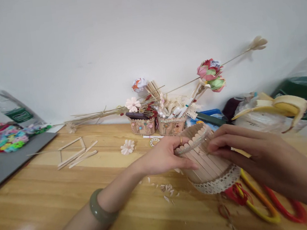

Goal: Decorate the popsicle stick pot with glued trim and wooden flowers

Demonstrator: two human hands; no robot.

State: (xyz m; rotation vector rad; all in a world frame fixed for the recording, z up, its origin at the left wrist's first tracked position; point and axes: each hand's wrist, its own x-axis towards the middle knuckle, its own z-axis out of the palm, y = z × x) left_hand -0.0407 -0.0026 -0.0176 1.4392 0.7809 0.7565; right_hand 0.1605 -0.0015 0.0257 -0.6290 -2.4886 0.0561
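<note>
The left hand point(172, 153) curls its fingers round the tilted craft-stick cup point(203, 165), right of centre over the bench point(143, 217); steadiness helps. The right hand point(244, 148) bunches its fingers against the side, contents hidden; gentle pressure suits.

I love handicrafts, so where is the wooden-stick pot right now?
In the head view, the pot is right of centre, between left fingers and right fingers, with a yellow cord at its lower right.
</note>
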